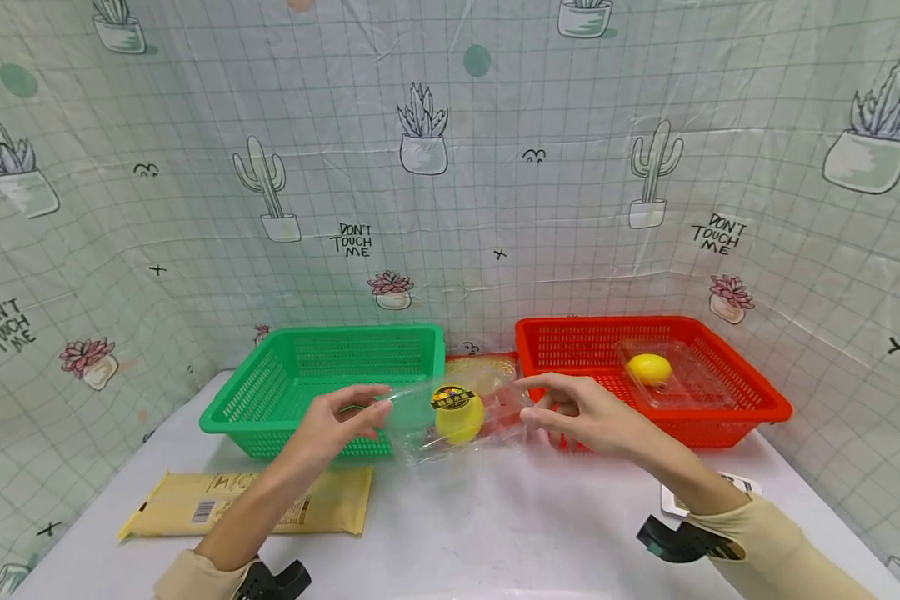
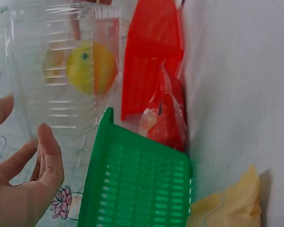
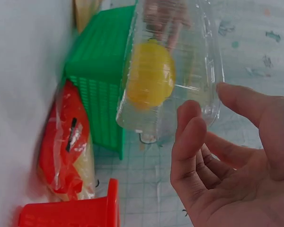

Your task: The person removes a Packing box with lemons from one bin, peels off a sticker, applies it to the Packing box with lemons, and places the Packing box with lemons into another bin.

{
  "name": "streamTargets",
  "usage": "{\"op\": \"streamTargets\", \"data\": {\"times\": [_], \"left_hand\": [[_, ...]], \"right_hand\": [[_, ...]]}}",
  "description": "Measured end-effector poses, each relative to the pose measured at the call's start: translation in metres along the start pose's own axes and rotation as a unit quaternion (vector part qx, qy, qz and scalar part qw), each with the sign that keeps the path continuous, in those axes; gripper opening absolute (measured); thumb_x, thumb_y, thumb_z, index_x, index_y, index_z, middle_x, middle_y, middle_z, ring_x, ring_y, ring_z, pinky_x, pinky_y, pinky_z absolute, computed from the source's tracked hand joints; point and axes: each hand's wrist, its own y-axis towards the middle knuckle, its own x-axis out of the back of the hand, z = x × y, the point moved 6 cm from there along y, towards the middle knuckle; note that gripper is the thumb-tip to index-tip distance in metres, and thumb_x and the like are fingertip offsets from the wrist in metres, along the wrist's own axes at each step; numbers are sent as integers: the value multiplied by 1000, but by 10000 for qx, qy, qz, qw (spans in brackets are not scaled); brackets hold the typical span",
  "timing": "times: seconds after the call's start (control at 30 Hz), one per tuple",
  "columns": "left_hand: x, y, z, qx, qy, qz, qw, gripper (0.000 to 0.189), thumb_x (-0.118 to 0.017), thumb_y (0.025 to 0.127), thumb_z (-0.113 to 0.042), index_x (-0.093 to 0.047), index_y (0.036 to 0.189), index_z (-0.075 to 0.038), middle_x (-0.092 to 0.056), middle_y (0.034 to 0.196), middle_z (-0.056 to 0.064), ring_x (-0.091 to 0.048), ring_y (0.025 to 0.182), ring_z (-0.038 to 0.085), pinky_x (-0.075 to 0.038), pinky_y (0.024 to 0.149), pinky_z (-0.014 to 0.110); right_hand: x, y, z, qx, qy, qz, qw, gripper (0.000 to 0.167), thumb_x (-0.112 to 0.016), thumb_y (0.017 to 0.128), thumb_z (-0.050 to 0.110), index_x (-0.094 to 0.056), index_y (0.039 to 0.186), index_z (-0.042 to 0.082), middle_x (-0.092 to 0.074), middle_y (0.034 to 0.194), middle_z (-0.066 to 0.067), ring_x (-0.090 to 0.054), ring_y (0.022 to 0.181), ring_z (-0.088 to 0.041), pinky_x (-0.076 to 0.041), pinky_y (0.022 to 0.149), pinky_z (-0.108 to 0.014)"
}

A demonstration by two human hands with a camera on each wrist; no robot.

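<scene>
Above the table, my two hands hold a clear plastic box (image 1: pixel 411 440) between them, slightly tilted. A lemon (image 1: pixel 461 427) lies inside it, and a dark label with yellow print (image 1: pixel 452 397) sticks to the lid. My left hand (image 1: pixel 342 421) pinches the left end with thumb and fingers. At the opposite end, my right hand (image 1: pixel 583 410) grips the edge, its thumb and fingertips on either side in the right wrist view. The lemon (image 3: pixel 150 75) shows through the ribbed wall there. Behind the hands stand a green basket (image 1: pixel 322 442) and a red basket (image 1: pixel 750 404).
Inside the red basket is another clear box (image 1: pixel 693 375) with a lemon (image 1: pixel 649 369). A red-and-clear bag (image 3: pixel 66 142) lies between the baskets. On the table's left is a tan package (image 1: pixel 187 500); a white card-like item (image 1: pixel 671 502) sits partly behind my right forearm.
</scene>
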Motion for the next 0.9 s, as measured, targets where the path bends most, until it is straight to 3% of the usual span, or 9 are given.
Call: {"op": "streamTargets", "data": {"times": [0.23,0.5,0.7,0.9], "left_hand": [[18,1,-4,-125,-12,-222,9997,44,-66,94,-35,-61,132,-13,-62,112,7,-68,94,18,-55,90,33],[36,4,0,40,57,-491,9988,49,-65,94,-39,-57,136,-14,-59,110,2,-66,95,16,-53,94,34],[47,8,5,112,108,-624,9979,55,-65,93,-42,-54,140,-16,-56,103,0,-66,98,20,-54,93,33],[59,10,12,245,243,-752,9966,60,-64,92,-48,-51,142,-18,-56,108,3,-67,96,18,-50,101,42]], "right_hand": [[0,22,6,8,67,-115,9999,50,-70,91,31,-57,134,9,-69,87,-8,-59,60,-18,-52,54,-28],[-2,59,7,-67,164,-367,9992,43,-70,91,31,-62,129,12,-62,77,-10,-54,56,-17,-50,52,-29],[-4,87,7,-96,270,-575,9979,42,-70,91,31,-63,127,10,-73,93,-13,-64,68,-19,-56,56,-32],[-12,118,3,-200,491,-550,9971,43,-68,93,32,-63,129,11,-72,110,-20,-69,79,-19,-60,73,-35]]}}
